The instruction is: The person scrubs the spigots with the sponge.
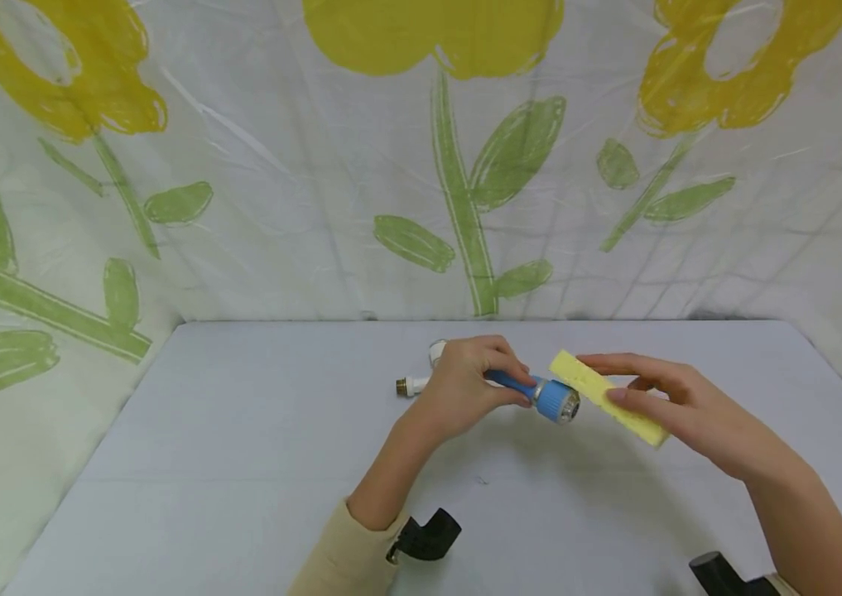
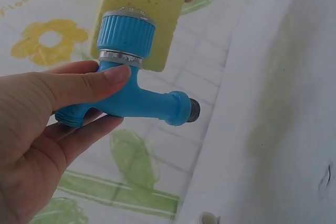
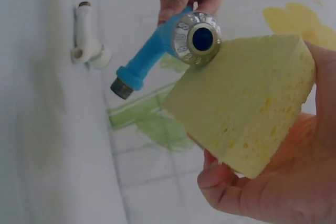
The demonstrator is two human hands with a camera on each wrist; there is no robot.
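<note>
My left hand (image 1: 465, 385) holds a blue faucet (image 2: 126, 95) between thumb and fingers, above the table. Its ribbed blue knob (image 1: 556, 401) with a silver cap points to the right, and a dark threaded end (image 2: 194, 110) sticks out from its body. In my right hand (image 1: 696, 414) a yellow sponge (image 1: 610, 397) is gripped by its edges, thumb on one side and fingers on the other. The sponge's near corner stands right at the knob's silver cap (image 3: 197, 39) in the right wrist view.
A white faucet (image 3: 89, 40) with a brass threaded end lies on the white table (image 1: 242, 463), partly hidden behind my left hand in the head view. Behind the table hangs a white sheet (image 1: 301, 207) printed with yellow flowers and green leaves.
</note>
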